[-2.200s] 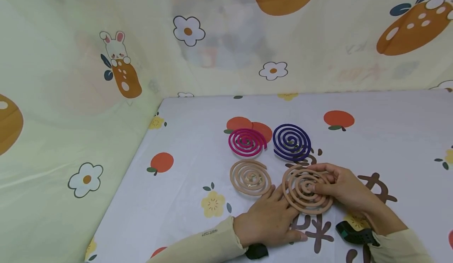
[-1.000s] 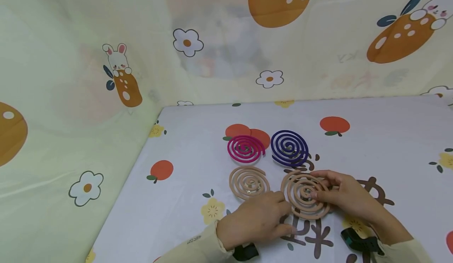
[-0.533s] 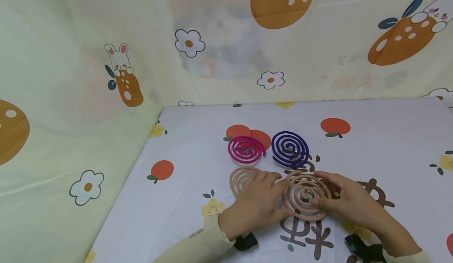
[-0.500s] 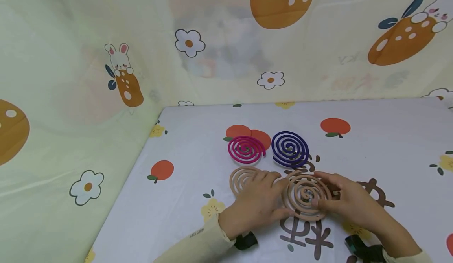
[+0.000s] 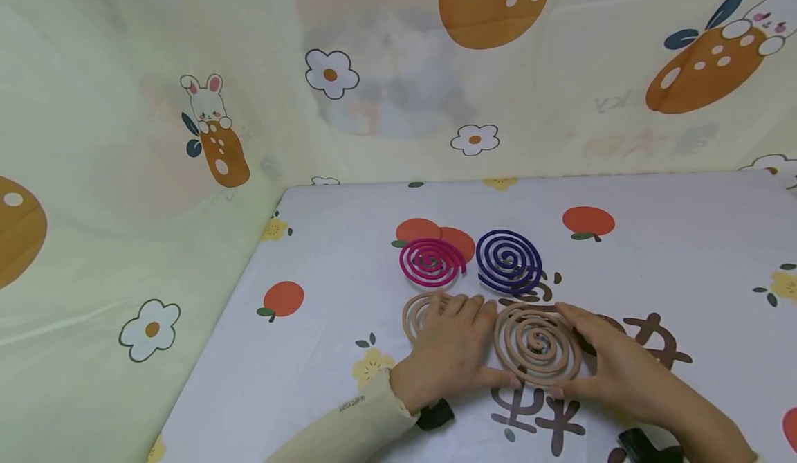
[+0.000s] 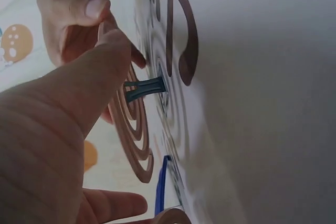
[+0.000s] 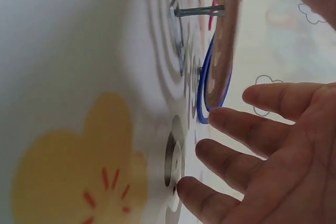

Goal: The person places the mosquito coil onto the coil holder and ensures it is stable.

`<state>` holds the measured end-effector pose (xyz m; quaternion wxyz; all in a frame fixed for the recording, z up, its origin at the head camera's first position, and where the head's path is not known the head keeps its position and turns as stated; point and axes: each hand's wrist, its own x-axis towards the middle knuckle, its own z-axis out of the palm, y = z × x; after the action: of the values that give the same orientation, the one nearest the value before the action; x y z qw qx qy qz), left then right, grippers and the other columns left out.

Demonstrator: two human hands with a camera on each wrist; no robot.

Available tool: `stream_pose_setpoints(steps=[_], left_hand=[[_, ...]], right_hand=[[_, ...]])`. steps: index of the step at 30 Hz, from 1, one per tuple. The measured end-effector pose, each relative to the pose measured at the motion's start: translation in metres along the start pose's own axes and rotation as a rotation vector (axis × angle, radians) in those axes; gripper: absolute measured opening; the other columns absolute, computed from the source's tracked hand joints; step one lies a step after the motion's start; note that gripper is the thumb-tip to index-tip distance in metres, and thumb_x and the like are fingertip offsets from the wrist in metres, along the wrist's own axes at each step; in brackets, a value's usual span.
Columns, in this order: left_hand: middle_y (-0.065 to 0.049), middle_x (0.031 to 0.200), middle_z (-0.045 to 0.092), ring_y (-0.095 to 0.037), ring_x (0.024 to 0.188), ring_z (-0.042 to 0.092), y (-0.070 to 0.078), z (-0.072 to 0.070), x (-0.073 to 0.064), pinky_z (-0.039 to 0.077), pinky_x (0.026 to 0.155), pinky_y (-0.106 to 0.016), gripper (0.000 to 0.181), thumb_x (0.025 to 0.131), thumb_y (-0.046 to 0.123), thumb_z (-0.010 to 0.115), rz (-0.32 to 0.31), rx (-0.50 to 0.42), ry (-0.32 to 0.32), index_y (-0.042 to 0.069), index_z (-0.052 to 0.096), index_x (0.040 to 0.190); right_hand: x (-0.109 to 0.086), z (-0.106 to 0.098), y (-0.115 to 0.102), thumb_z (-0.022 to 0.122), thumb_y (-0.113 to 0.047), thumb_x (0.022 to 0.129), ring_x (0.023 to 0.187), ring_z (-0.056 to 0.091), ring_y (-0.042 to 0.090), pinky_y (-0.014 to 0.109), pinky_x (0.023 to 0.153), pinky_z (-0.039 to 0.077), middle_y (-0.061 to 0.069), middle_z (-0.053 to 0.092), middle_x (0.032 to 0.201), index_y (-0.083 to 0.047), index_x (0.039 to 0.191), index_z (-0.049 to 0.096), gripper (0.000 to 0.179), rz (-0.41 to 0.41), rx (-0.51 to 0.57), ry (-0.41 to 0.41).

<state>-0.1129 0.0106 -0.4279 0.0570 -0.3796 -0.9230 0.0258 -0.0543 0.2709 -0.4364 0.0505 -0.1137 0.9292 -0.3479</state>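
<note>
A tan mosquito coil [image 5: 537, 342] sits raised over the table on a small metal stand [image 6: 147, 87]. My right hand [image 5: 623, 362] is beside its right edge, thumb and fingers spread apart; in the right wrist view those fingers are nearly straight, and whether they touch the coil I cannot tell. My left hand [image 5: 445, 349] lies over a second tan coil [image 5: 409, 318], covering most of it, its thumb pointing toward the first coil. Whether the left fingertips press on anything is hidden.
Behind the tan pair are a magenta mosquito coil [image 5: 429, 261] and a dark blue one [image 5: 508, 261], side by side. A patterned white cloth [image 5: 336, 241] covers the table. Printed curtain walls [image 5: 386, 151] rise at the back and left.
My right hand has let go of the right tan coil, which it pinched near the centre, and spread outward. My left hand has moved from under that coil's edge onto the left one.
</note>
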Motion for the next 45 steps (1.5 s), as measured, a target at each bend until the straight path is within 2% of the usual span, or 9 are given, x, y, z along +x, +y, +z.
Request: stream_pose_setpoints(steps=[7,12,19,26,35,45], left_hand=[[-0.004,0.149,0.057,-0.024,0.138,0.052,0.0,0.002,0.001,0.035,0.118,-0.06,0.111,0.074,0.097,0.053,-0.013,-0.017,-0.03,0.016,0.053,0.151],[-0.002,0.147,0.059,-0.024,0.137,0.052,0.0,0.003,0.002,0.033,0.118,-0.059,0.109,0.075,0.097,0.051,-0.014,-0.022,-0.028,0.016,0.055,0.149],[0.001,0.145,0.059,-0.023,0.138,0.05,-0.001,0.003,0.003,0.028,0.121,-0.062,0.102,0.078,0.096,0.047,-0.013,-0.053,-0.079,0.019,0.058,0.145],[0.003,0.138,0.061,-0.022,0.134,0.053,-0.003,0.003,0.003,0.028,0.121,-0.064,0.094,0.08,0.094,0.048,0.008,-0.077,-0.057,0.021,0.063,0.137],[0.003,0.134,0.063,-0.023,0.132,0.055,-0.006,0.004,0.004,0.031,0.119,-0.063,0.093,0.079,0.094,0.05,0.008,-0.068,-0.042,0.021,0.064,0.136],[0.003,0.137,0.063,-0.023,0.134,0.055,-0.009,0.002,0.005,0.03,0.12,-0.064,0.095,0.079,0.093,0.052,-0.006,-0.065,-0.069,0.021,0.063,0.139]], right_hand=[[-0.003,0.003,0.002,0.098,-0.052,0.061,0.138,0.043,0.054,0.075,0.102,0.039,0.03,0.041,0.157,0.004,0.159,0.033,0.13,-0.018,-0.02,-0.016],[-0.003,0.003,0.002,0.098,-0.052,0.062,0.138,0.043,0.054,0.074,0.102,0.04,0.032,0.043,0.155,0.005,0.158,0.034,0.129,-0.02,-0.04,-0.019],[-0.001,0.004,-0.001,0.096,-0.057,0.062,0.136,0.044,0.059,0.077,0.1,0.04,0.037,0.046,0.15,0.005,0.156,0.039,0.126,0.013,-0.088,-0.032],[0.002,0.003,-0.004,0.096,-0.054,0.066,0.134,0.048,0.057,0.075,0.1,0.043,0.034,0.052,0.148,0.003,0.152,0.047,0.114,-0.011,-0.1,-0.01],[0.007,0.003,-0.007,0.095,-0.055,0.067,0.132,0.051,0.056,0.075,0.099,0.044,0.032,0.053,0.147,0.001,0.152,0.048,0.112,-0.005,-0.083,-0.013],[0.01,0.005,-0.009,0.095,-0.052,0.068,0.129,0.057,0.049,0.07,0.099,0.047,0.024,0.057,0.147,-0.001,0.152,0.048,0.109,-0.035,-0.084,0.017]])
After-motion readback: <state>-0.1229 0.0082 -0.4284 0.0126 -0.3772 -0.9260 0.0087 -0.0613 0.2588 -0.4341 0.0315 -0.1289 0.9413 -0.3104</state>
